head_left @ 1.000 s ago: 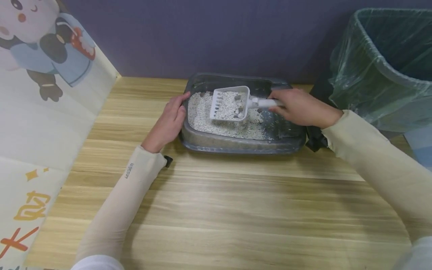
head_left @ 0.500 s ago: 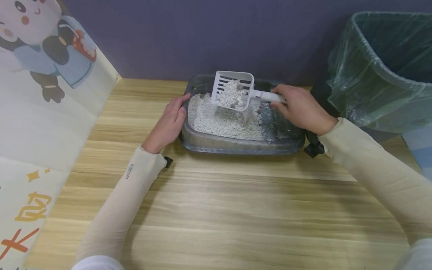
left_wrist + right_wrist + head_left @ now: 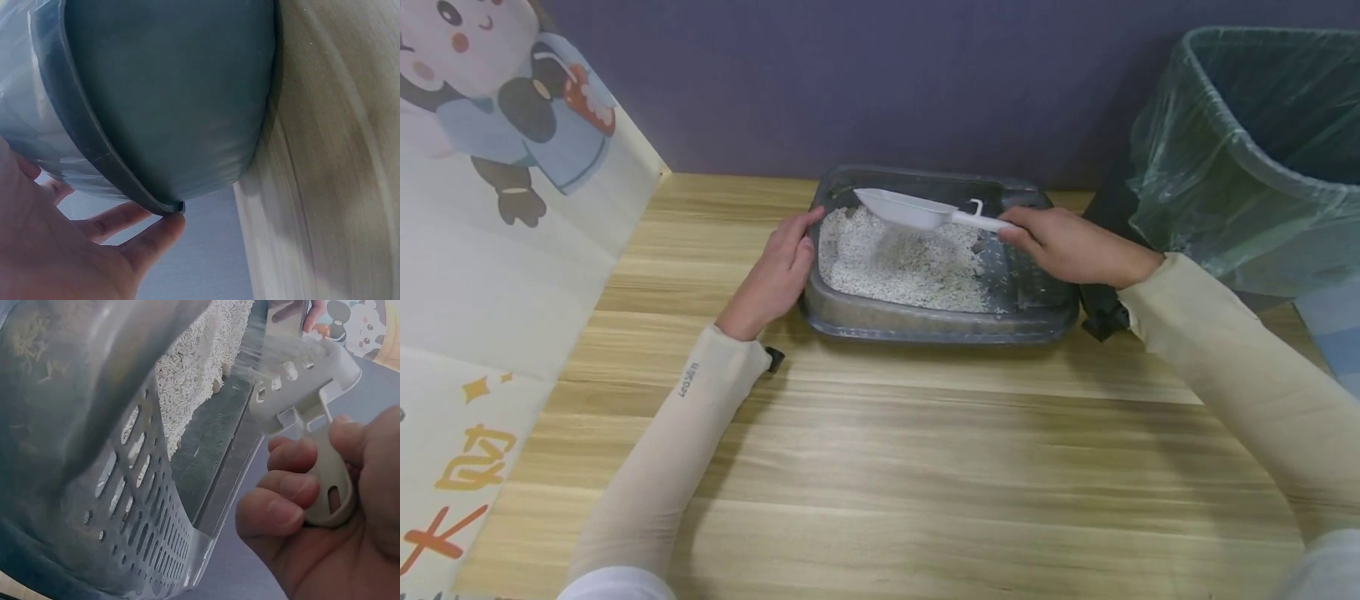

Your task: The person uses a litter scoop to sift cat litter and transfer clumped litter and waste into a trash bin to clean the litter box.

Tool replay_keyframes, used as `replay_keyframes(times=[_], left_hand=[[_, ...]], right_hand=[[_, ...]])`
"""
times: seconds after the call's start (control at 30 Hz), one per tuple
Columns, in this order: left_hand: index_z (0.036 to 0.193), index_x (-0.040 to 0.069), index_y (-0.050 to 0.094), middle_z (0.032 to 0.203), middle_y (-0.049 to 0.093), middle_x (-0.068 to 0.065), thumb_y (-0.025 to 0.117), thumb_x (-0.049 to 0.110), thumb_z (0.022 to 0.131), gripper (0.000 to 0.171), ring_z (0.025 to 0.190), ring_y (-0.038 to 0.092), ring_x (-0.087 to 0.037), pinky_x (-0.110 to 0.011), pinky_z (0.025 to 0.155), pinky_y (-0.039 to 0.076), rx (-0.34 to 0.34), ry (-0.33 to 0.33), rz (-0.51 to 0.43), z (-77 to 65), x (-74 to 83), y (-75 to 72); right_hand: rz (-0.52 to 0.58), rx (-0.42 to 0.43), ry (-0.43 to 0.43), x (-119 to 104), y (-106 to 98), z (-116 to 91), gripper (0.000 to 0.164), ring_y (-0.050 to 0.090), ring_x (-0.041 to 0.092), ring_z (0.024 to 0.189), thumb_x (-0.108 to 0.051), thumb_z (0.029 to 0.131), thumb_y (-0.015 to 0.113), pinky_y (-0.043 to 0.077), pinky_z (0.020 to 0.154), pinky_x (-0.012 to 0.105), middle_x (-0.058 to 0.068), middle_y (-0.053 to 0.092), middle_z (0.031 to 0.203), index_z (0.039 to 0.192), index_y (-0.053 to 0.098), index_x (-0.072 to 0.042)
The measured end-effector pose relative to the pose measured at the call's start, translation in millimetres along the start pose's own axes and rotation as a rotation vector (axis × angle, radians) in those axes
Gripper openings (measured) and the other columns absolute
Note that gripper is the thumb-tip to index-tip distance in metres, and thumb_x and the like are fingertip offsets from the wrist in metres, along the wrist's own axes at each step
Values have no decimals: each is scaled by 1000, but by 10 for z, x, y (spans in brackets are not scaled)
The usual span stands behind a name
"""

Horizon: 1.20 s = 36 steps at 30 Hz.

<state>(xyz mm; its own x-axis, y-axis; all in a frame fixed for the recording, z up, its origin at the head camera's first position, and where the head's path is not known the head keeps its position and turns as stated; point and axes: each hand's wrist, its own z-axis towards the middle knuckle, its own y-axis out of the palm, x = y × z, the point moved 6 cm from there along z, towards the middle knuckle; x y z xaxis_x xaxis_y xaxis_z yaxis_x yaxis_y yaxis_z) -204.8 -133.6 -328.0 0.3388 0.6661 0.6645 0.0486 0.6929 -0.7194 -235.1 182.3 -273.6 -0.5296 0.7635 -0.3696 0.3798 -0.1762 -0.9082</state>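
A white slotted litter scoop [image 3: 910,210] hangs tilted over the grey litter box [image 3: 940,327], its handle gripped by my right hand [image 3: 1071,244]. Pale litter [image 3: 887,271] lies in the left part of the box, and a blurred stream of grains falls from the scoop. The right wrist view shows my fingers curled round the scoop's handle [image 3: 328,481], with grains pouring past the slotted bowl. My left hand [image 3: 775,267] holds the box's left end. Seen from the left wrist, its fingers reach over the rim [image 3: 81,131] and one fingertip touches the rim's edge.
A bin with a clear plastic liner [image 3: 1195,183] stands to the right, close by my right forearm. Behind the box rises a dark purple wall [image 3: 880,83]. A white panel with cartoon pictures [image 3: 542,275] borders the wooden surface [image 3: 925,467] on the left.
The loaded scoop rose over the box, then my right hand turned it onto its side. Litter that was in its bowl now falls into the box. My left hand stays in place.
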Motion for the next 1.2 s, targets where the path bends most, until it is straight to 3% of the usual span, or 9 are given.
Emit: replay_keyframes(times=[0.13, 0.33, 0.47, 0.93, 1.2], left_hand=[[147, 11, 29, 150, 28, -10, 24, 26, 102, 48, 137, 21, -23, -38, 113, 17, 4, 6, 0, 1, 0, 1], [148, 11, 29, 149, 29, -10, 24, 25, 102, 48, 137, 22, -23, -38, 113, 17, 7, 7, -3, 4, -2, 1], [148, 12, 29, 149, 28, -10, 25, 25, 102, 48, 137, 22, -23, -38, 112, 17, 8, 3, -7, 7, -4, 6], [148, 14, 30, 148, 31, -10, 23, 27, 102, 48, 136, 23, -21, -37, 112, 18, 21, 2, -1, 7, -19, 2], [148, 13, 30, 149, 30, -10, 23, 27, 102, 49, 137, 23, -22, -37, 112, 17, 9, -2, -8, 8, -21, 8]], right_hand=[[-3, 19, -3, 14, 2, 29, 43, 43, 21, 59, -38, 102, 31, 37, 63, 38, 9, 50, 79, 125, 50, -7], [-5, 166, -51, -8, 6, 44, 33, 41, 20, 53, -27, 99, 49, 36, 52, 35, 4, 56, 83, 125, 53, -7], [-5, 220, -29, -10, 33, 39, 35, 42, 20, 55, -25, 97, 53, 36, 52, 36, 5, 58, 87, 126, 53, -6], [20, 246, 31, 13, 58, 9, 37, 44, 21, 56, -26, 97, 54, 37, 50, 36, 6, 58, 86, 128, 52, -6], [22, 242, 18, -20, 45, -11, 38, 45, 21, 56, -25, 97, 54, 37, 50, 36, 7, 58, 90, 129, 50, -5]])
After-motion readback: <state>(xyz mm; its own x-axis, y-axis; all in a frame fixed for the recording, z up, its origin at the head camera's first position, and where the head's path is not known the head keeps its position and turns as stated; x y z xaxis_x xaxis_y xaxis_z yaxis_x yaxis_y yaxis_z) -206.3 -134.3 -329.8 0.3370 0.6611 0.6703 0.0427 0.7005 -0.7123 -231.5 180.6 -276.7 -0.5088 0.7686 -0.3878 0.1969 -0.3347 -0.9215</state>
